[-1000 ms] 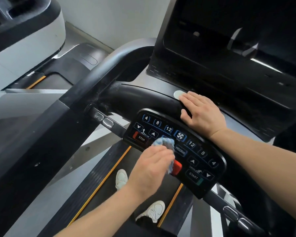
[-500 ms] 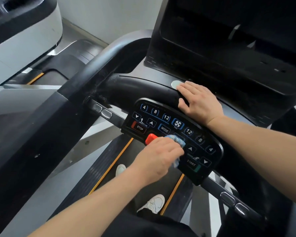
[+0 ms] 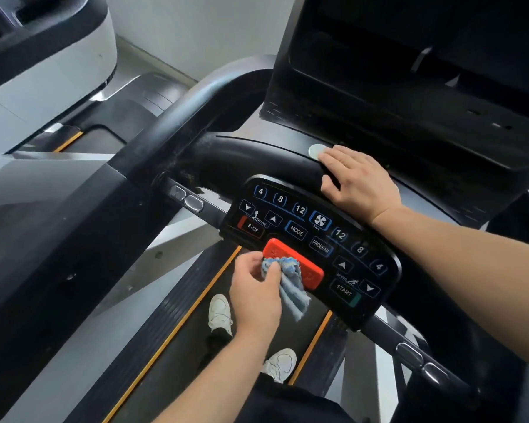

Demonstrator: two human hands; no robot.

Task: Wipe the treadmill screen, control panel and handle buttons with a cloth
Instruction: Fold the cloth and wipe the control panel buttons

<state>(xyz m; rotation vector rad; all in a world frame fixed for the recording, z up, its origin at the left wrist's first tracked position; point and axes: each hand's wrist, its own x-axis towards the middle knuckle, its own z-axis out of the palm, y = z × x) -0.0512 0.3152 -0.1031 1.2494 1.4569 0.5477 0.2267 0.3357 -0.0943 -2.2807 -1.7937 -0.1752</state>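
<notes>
Left hand (image 3: pixel 255 296) slid back left along panel (image 3: pixel 312 239) from START side; now pinches cloth (image 3: pixel 287 285) against red key (image 3: pixel 293 265), lower panel edge. PROGRAM, speed arrows uncovered again. Judgement: panel pass nearly through; screen (image 3: pixel 425 56), handle buttons (image 3: pixel 193 203) likely still pending. Cloth bunched, long axis running from key down toward belt, tail hanging free. Right hand (image 3: pixel 359 181) flat, fingers straight, braced on console top.

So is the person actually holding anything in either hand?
Yes. The left hand pinches the blue cloth at its bunched upper end, against the red button. The right hand holds nothing.
</notes>
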